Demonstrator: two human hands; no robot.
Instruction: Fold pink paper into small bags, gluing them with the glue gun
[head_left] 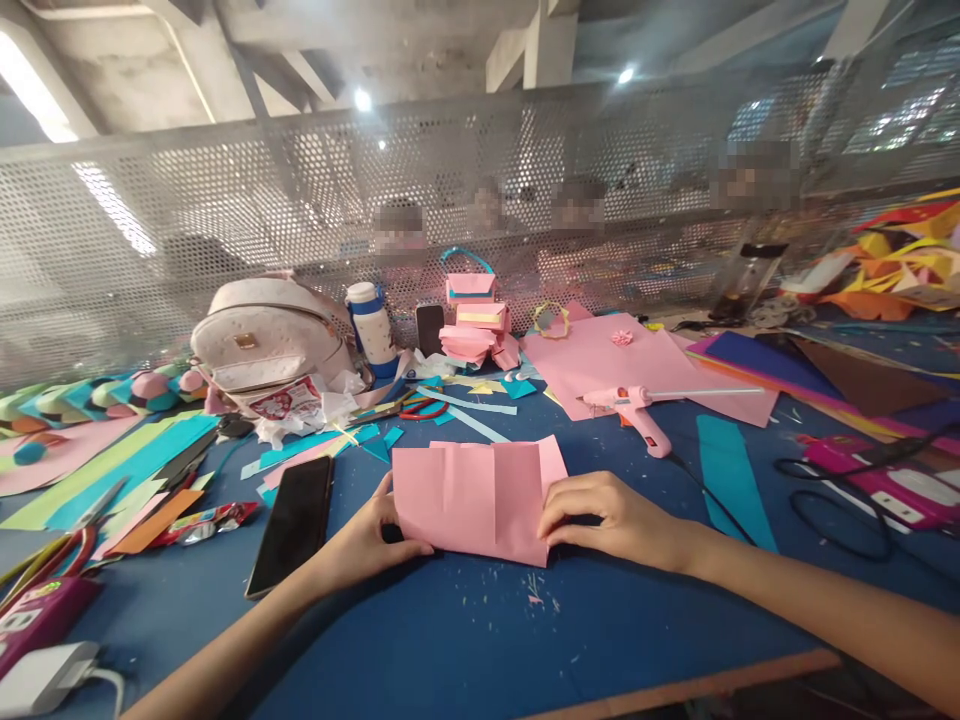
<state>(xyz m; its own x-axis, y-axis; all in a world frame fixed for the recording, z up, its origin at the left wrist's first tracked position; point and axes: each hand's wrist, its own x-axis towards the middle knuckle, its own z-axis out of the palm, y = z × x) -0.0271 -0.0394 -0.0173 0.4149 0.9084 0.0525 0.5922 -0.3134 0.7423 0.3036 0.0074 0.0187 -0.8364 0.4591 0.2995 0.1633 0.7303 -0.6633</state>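
A creased sheet of pink paper (465,498), partly folded, is held upright just above the blue table in front of me. My left hand (386,530) pinches its lower left edge, the thumb on the near side and the fingers mostly hidden behind. On the opposite edge, my right hand (589,510) grips the sheet with bent fingers and thumb. Beyond the paper to the right lies a pink glue gun (634,410) with a glue stick in its back. A black phone (292,525) rests beside my left forearm.
Scissors (424,405) and paper scraps lie behind the sheet. Small pink paper boxes (474,330), a bottle (371,325) and a pale backpack (266,335) stand along a perforated metal screen (300,210). A purple power strip (885,480) with cables is at right. People are behind the screen.
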